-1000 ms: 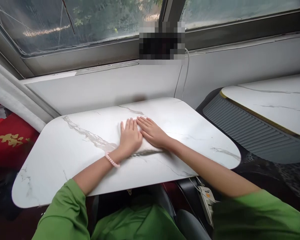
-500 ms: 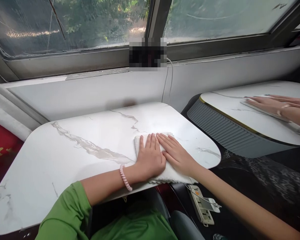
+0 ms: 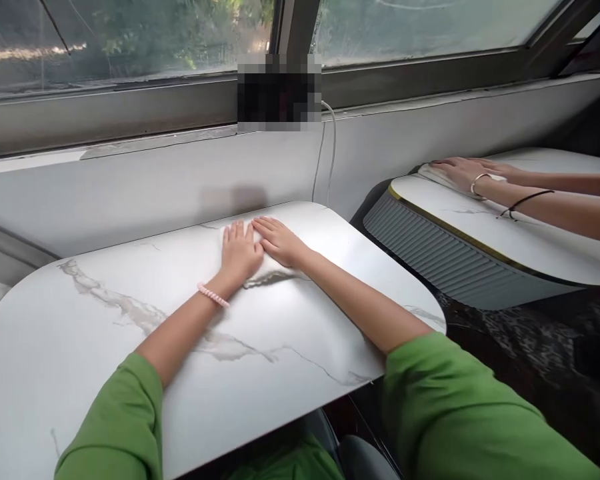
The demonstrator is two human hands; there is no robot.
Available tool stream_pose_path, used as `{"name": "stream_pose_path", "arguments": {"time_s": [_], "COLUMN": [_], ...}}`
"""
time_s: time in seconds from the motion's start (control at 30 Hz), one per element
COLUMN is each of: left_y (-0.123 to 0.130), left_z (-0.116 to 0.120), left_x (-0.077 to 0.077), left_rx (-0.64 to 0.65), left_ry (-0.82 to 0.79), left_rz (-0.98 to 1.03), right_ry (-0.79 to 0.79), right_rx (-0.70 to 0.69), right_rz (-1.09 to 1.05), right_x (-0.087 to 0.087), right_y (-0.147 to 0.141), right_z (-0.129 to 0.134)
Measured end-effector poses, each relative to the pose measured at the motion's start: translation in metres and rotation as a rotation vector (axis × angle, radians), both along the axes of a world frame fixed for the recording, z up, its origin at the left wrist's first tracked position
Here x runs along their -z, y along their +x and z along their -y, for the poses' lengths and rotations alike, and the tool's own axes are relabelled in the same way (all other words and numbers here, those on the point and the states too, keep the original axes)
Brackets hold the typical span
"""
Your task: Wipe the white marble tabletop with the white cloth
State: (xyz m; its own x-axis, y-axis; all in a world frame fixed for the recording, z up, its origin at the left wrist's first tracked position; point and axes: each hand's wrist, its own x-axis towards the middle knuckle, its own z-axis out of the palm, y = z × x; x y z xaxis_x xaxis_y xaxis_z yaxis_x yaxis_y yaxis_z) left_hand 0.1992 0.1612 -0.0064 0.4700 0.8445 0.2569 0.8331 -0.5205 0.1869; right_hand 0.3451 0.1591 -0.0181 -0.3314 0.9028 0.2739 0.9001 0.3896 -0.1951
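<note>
My left hand (image 3: 241, 251) lies flat on a folded white cloth (image 3: 270, 272), fingers stretched out. Beside it, my right hand (image 3: 279, 241) also presses flat on the cloth, its fingertips close to the left hand's fingers. Under both palms the cloth rests on a white marble-patterned table (image 3: 195, 413), near its far edge by the wall. Much of the cloth is hidden beneath the hands. A pink coiled band (image 3: 213, 295) circles my left wrist.
To the right, another person's hands (image 3: 463, 175) press a white cloth on a second marble-patterned table (image 3: 520, 233). Behind my table stand a white wall (image 3: 145, 187) and a window frame (image 3: 180, 107). A white cable (image 3: 334, 147) hangs down the wall.
Both my hands and the cloth have slid away from the near edge, toward the far edge and left. The other person's hands have also moved toward the far edge of their table.
</note>
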Motion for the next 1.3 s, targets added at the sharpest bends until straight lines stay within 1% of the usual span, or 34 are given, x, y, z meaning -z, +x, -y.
{"name": "stream_pose_path", "arguments": {"time_s": [0.07, 0.13, 0.23, 0.37, 0.5, 0.6, 0.67, 0.8, 0.9, 1.0, 1.07, 1.13, 1.2, 1.3], "left_y": [-0.001, 0.000, 0.004, 0.008, 0.013, 0.025, 0.037, 0.067, 0.090, 0.112, 0.124, 0.132, 0.137, 0.138], "left_z": [-0.020, -0.034, -0.045, -0.042, -0.022, 0.005, 0.030, 0.089, 0.131, 0.162, 0.174, 0.179, 0.179, 0.174], "left_x": [-0.001, -0.002, -0.002, -0.002, -0.003, -0.003, -0.002, 0.000, -0.001, -0.003, -0.005, -0.005, -0.006, -0.005], "left_rx": [-0.032, -0.054, -0.085, -0.102, -0.144, -0.126, -0.090, -0.017, 0.091, 0.182, 0.223, 0.241, 0.237, 0.238], "left_ry": [0.022, 0.039, 0.049, 0.045, 0.019, 0.011, 0.009, -0.012, -0.031, -0.042, -0.035, -0.028, -0.024, -0.017], "left_rz": [-0.003, -0.004, -0.022, -0.056, -0.066, -0.066, -0.080, -0.100, -0.091, -0.080, -0.068, -0.061, -0.069, -0.081], "right_ry": [0.003, 0.015, 0.023, 0.012, -0.027, -0.038, -0.027, 0.004, -0.001, -0.017, -0.029, -0.050, -0.082, -0.116], "right_rx": [0.003, -0.001, -0.023, -0.042, -0.082, -0.120, -0.131, -0.158, -0.107, -0.043, 0.003, 0.043, 0.080, 0.156], "right_rz": [0.004, -0.004, -0.024, -0.050, -0.040, -0.037, -0.054, -0.097, -0.104, -0.082, -0.053, -0.013, 0.025, 0.036], "right_x": [-0.002, -0.003, -0.004, -0.004, -0.004, -0.001, 0.002, 0.006, 0.007, 0.009, 0.010, 0.010, 0.011, 0.013], "right_y": [-0.004, -0.006, -0.003, 0.001, 0.009, 0.026, 0.043, 0.082, 0.111, 0.137, 0.151, 0.160, 0.163, 0.161], "right_z": [-0.023, -0.039, -0.052, -0.052, -0.039, -0.014, 0.012, 0.081, 0.135, 0.176, 0.192, 0.199, 0.200, 0.195]}}
